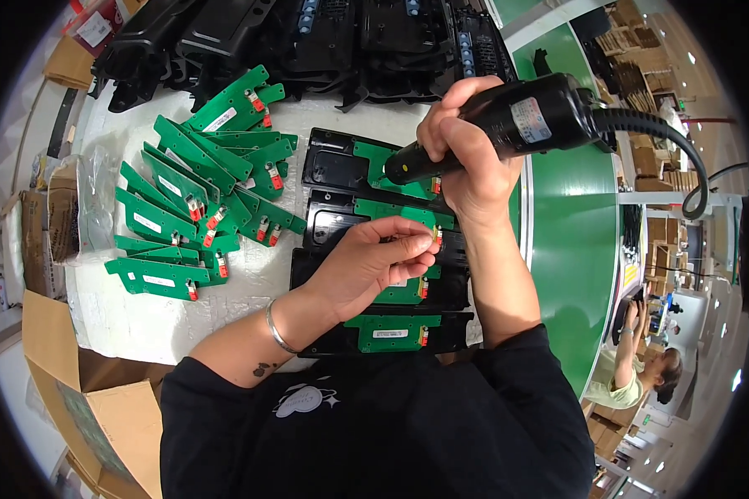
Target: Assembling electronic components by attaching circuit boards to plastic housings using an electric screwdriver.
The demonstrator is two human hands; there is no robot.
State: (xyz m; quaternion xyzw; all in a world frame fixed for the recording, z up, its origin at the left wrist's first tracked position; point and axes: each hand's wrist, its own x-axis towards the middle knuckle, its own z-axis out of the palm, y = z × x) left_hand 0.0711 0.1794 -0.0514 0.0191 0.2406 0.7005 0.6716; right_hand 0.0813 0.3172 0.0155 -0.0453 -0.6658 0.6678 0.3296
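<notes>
White worktop (250,291): right hand (466,158) grips electric screwdriver (508,125) over green board (391,170); left hand (374,262) pinches something tiny; bit slip could gouge board

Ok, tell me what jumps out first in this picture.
The right hand grips a black electric screwdriver, its tip down on a green circuit board in the top black tray. The left hand pinches something small over the second tray. To the left, a heap of loose green boards covers the white table.
</notes>
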